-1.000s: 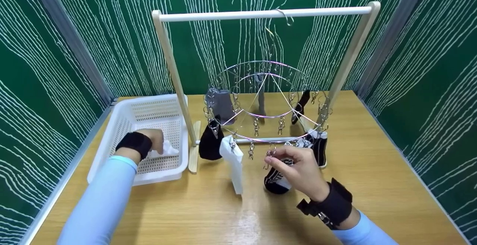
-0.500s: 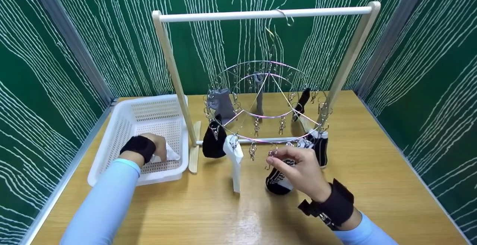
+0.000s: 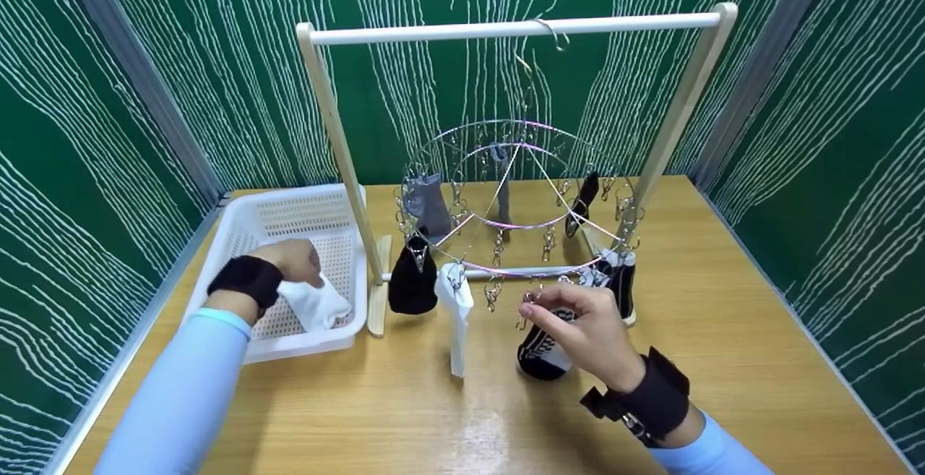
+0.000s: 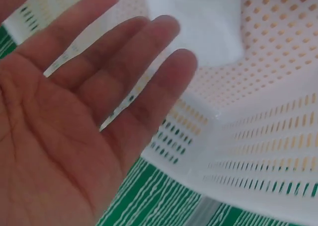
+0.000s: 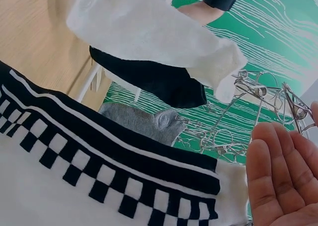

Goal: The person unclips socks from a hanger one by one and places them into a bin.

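A limp white piece of soft fabric [image 3: 318,305] lies in the basket, below and just beyond the fingertips of the left hand [image 3: 291,262]. That hand is loosely extended, its fingers nearly straight and slightly spread in the left wrist view, with no grip on the fabric showing (whether a fingertip brushes it I cannot tell). The white plastic basket [image 3: 311,343], rectangular and perforated, spreads beneath and around the left hand.

The right hand [image 3: 587,323] pinches a small silvery metal clip [image 3: 530,296] between thumb and index finger, at the near edge of a round, two-ringed metal clip hanger [image 3: 520,227].

Just to the left of the right hand, and partly behind it, is a white sock with black stripes and checks [image 3: 543,351], its top hidden in the head view. Between the two hands hang a long white sock [image 3: 458,323] and, nearer the left hand, a plain black sock [image 3: 413,287]. Farther from both hands are a wide grey sock [image 3: 430,207], a narrow grey sock [image 3: 504,200] and, beyond the right hand, a slim black sock [image 3: 584,204].

A stand with pale wooden posts and a white crossbar [image 3: 448,30] rises beyond both hands on a wood-grain table [image 3: 723,352].
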